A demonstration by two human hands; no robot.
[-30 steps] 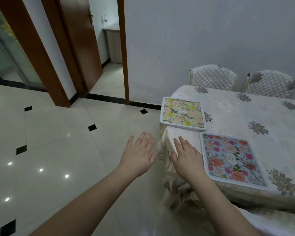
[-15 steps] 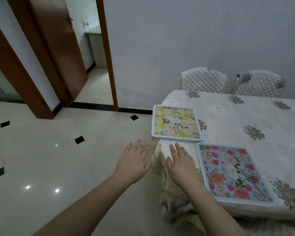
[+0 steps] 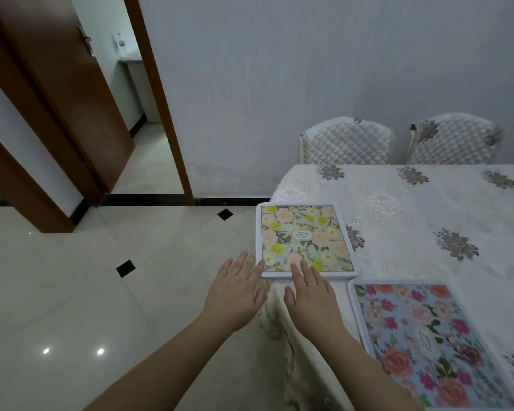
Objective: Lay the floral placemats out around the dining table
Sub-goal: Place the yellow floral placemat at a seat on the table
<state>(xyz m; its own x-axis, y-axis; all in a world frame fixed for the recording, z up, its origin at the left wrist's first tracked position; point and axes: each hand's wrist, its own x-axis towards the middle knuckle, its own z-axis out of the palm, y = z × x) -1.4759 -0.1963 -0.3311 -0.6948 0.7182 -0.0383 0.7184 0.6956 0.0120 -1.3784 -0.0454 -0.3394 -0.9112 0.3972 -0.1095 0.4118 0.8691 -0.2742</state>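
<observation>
Two floral placemats lie flat at the dining table's (image 3: pixel 428 203) near corner: a yellow-green placemat (image 3: pixel 304 240) and, just beside it, a pink-blue placemat (image 3: pixel 428 345). Both hands are released, fingers straight; the left hand (image 3: pixel 235 295) and right hand (image 3: pixel 310 295) reach its near edge. Judged step: positioning it; next, slide it square. Two chairs (image 3: pixel 346 140) stand behind.

Both flat hands are reaching the green placemat (image 3: pixel 306 240) on the counter (image 3: pixel 428 209): left hand (image 3: pixel 235 295), right hand (image 3: pixel 310 298); a blue placemat (image 3: pixel 428 342) is lying nearby.
</observation>
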